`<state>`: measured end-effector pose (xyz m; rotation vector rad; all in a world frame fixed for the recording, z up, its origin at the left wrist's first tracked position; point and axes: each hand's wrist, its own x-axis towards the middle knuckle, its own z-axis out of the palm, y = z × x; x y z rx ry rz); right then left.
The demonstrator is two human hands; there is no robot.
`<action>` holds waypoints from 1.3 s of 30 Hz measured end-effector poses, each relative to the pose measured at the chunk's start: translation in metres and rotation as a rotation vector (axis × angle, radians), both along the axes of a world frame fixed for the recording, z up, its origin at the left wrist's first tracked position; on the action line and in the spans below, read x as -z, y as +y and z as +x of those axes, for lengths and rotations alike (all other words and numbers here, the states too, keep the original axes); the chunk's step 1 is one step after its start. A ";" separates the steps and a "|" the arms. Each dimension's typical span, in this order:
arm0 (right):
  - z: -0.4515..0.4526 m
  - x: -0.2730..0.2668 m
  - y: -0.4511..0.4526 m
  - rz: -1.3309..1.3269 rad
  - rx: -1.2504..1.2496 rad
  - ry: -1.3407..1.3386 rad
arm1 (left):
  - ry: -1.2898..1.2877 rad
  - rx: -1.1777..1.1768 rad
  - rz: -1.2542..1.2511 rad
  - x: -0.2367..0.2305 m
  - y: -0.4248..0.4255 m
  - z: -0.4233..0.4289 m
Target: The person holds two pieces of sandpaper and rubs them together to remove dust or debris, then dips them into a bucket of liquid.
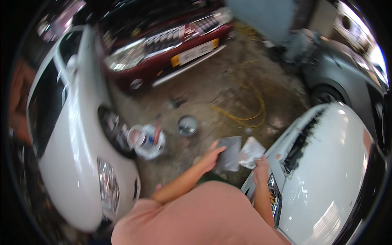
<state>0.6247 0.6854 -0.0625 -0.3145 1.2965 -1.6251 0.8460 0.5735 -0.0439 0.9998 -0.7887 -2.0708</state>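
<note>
My left hand [212,157] grips a flat grey rectangular sheet [230,154] by its left edge, thumb on top. It looks like sandpaper, though blur hides its surface. In my right hand [261,172] is a pale, shiny sheet or pouch [251,152], pinched at its lower right corner. The two pieces are side by side in front of me, with a narrow gap between them. Close to my right hand is the front of a white car [330,171], including its headlight [274,196]. Reddish patches mark its paintwork.
To the left stands another white car [73,153]; a maroon vehicle [147,73] is ahead, a grey car [333,67] at far right. On the concrete floor [196,95] are a white bucket [157,150], a round tub [136,137], a bowl [187,125] and a yellow hose or cable [261,107].
</note>
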 end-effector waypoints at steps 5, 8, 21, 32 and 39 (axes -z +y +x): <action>-0.006 0.016 0.003 0.029 0.002 -0.008 | 0.012 0.087 0.044 0.007 0.011 0.012; -0.006 0.013 -0.009 0.021 -0.001 0.056 | -0.003 0.138 0.075 0.009 0.015 0.016; 0.084 -0.012 -0.085 -0.057 -0.186 -0.048 | -0.059 -0.046 -0.053 0.030 0.036 0.052; 0.209 -0.025 -0.151 0.078 -0.737 -0.034 | -0.174 -0.186 0.101 0.025 0.024 0.188; 0.335 0.039 -0.212 0.287 -0.872 0.110 | 0.087 -0.698 0.279 0.067 0.025 0.357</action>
